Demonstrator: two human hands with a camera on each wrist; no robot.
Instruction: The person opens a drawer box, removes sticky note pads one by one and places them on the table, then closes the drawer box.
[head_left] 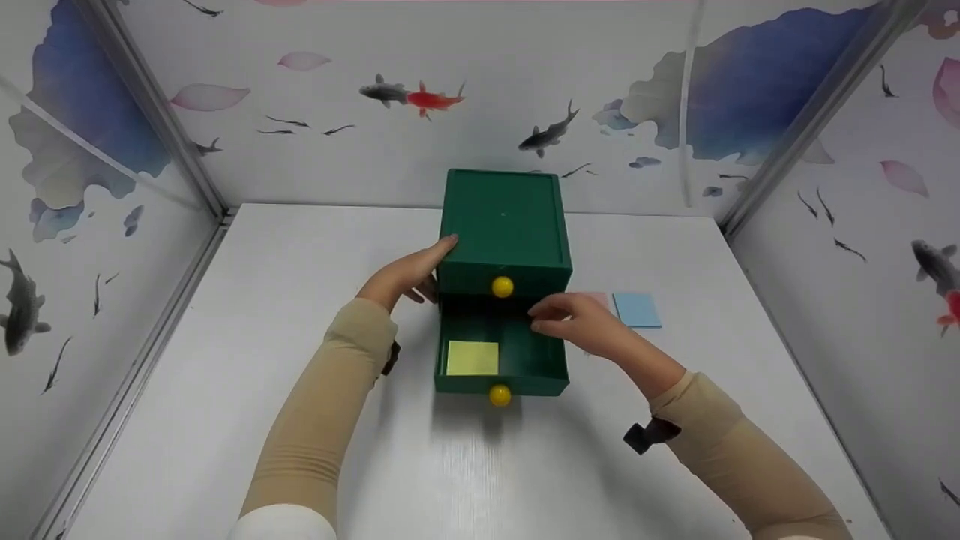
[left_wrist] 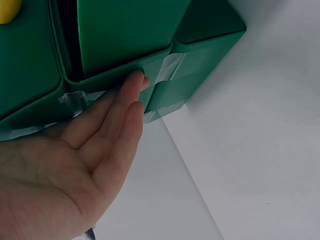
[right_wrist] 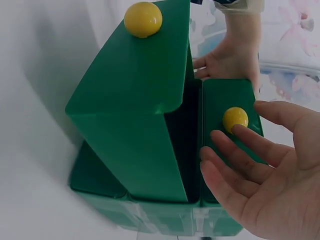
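Observation:
A green two-drawer cabinet stands at the back of the white table. Its lower drawer is pulled out toward me, and a yellow paper square lies inside at the front left. The upper drawer, with its round yellow knob, is closed. My left hand rests against the cabinet's left side, thumb on the top edge, fingers extended along the taped wall. Over the right side of the pulled-out drawer hovers my right hand, fingers loosely bent and holding nothing, seen beside the upper knob in the right wrist view.
Right of the cabinet, a blue paper square lies on the table beside a pink one, partly covered by my right hand. A second yellow knob sticks out from the drawer front. Printed panels with fish wall the table.

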